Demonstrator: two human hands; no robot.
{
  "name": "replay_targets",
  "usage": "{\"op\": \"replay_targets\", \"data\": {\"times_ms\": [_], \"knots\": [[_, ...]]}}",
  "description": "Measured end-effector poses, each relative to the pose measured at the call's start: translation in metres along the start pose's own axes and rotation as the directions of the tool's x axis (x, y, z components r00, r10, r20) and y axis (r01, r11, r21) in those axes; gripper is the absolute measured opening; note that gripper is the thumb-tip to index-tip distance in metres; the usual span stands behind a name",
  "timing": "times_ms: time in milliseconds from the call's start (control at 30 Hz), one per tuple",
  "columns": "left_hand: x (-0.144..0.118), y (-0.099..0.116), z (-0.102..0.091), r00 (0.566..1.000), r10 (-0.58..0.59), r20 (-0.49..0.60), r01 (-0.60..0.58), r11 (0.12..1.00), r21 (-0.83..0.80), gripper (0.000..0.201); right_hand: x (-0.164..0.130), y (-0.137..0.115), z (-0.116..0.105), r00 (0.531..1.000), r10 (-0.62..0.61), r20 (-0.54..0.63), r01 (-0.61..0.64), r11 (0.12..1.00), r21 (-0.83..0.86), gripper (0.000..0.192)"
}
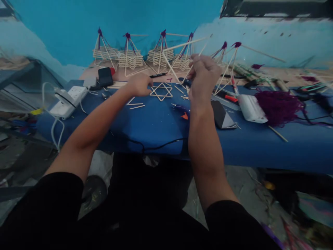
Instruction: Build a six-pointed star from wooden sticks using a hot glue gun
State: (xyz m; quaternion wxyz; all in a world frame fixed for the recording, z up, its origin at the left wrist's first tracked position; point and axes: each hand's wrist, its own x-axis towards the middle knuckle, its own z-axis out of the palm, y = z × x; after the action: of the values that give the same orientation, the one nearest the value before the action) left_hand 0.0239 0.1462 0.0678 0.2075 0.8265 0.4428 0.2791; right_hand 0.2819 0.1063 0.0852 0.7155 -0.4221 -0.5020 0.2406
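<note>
A star made of thin wooden sticks (161, 91) lies flat on the blue table (156, 121). My left hand (140, 84) rests with curled fingers on the table at the star's left edge, touching it. My right hand (204, 74) is raised above the table to the right of the star, pinching a bundle of long thin sticks (182, 45) that fan upward and to the left. Loose short sticks (136, 105) lie in front of the left hand.
Several stick pyramids tied with purple yarn (130, 55) line the back of the table. A white power strip (69, 99) sits at the left, a black device (105, 76) behind it. A purple yarn heap (278, 106), a white box (251, 108) and red-handled tools (229, 97) lie at the right.
</note>
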Motion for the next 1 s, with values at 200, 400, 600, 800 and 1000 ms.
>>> {"op": "replay_targets", "data": {"times_ms": [200,400,600,800,1000], "knots": [[-0.03,-0.027,-0.042,0.948,-0.104,0.301,0.055,0.985,0.166,0.074,0.001,0.002,-0.003,0.997,0.013,0.079,-0.015,1.0,0.016,0.03],[-0.049,-0.043,-0.055,0.966,-0.045,0.254,-0.015,0.973,0.231,0.08,0.0,0.0,0.0,0.992,0.031,0.122,-0.033,0.999,0.014,0.057],[-0.053,-0.045,-0.053,0.993,-0.114,0.025,0.098,0.934,0.344,0.052,-0.002,-0.005,0.003,0.993,0.034,0.113,-0.041,0.997,0.065,0.059],[-0.041,-0.023,-0.02,0.998,0.028,-0.052,-0.01,0.951,0.308,0.039,-0.008,-0.015,0.002,0.995,0.003,0.096,-0.009,0.998,0.055,0.058],[-0.008,0.015,0.036,0.992,0.118,0.032,-0.122,0.978,0.169,0.04,-0.009,-0.015,0.003,0.997,0.029,0.071,-0.03,0.999,0.013,0.053]]}}
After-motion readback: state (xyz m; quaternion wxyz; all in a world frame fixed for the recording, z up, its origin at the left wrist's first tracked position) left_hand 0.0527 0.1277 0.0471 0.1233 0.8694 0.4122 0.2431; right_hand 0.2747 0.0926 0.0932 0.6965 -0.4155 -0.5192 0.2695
